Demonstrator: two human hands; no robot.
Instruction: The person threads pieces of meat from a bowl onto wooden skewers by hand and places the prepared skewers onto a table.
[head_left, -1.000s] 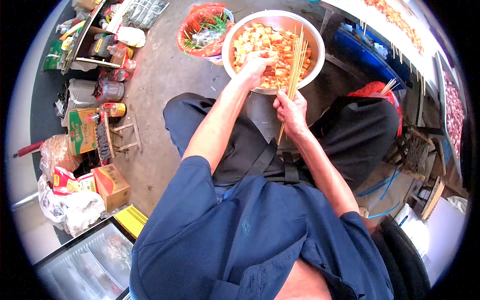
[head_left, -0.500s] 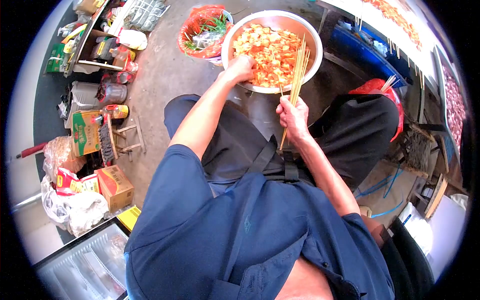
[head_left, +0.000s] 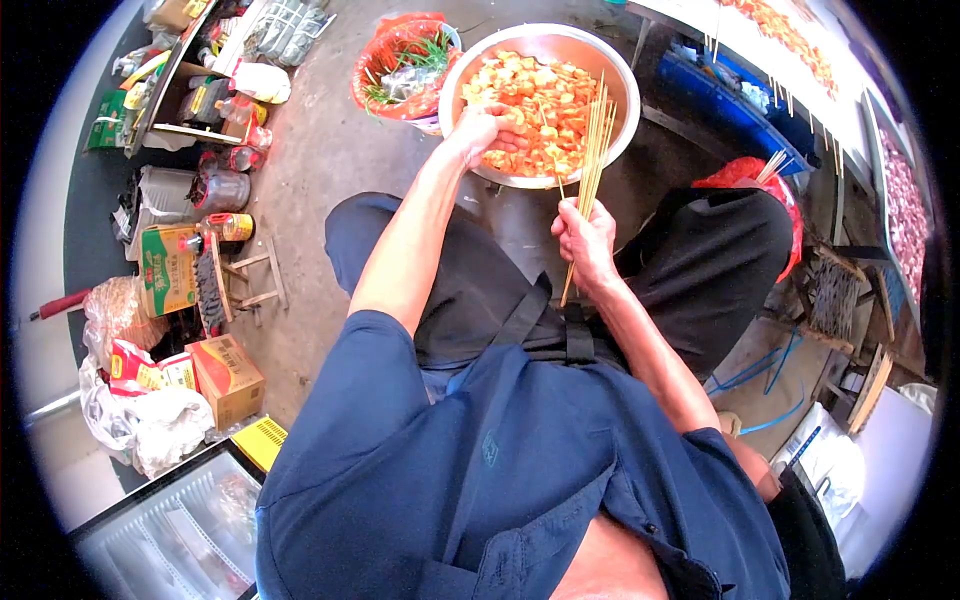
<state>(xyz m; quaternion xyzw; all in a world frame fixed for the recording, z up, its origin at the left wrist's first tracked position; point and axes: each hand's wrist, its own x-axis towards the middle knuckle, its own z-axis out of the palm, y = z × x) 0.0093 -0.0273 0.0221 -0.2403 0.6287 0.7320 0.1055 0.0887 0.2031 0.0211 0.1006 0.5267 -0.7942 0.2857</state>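
Observation:
My left hand is over the near left part of a wide metal bowl, its fingers bent around an orange slice. Sauce-coated orange food slices fill much of the bowl; their exact kind I cannot tell. In my right hand, just outside the bowl's near rim, is a bundle of thin bamboo skewers, held upright with the tips leaning over the bowl. One separate skewer sticks up from the thumb side of that hand, pointing toward the slices.
A red-bag-lined bucket with green stalks stands left of the bowl. More skewers poke from a red bag by my right knee. At upper right, skewered food lies on a white table. Boxes and bottles line the left.
My left hand has turned and lifted slightly from the slices, with its fingers now more visible. My right hand keeps the skewers in nearly the same place.

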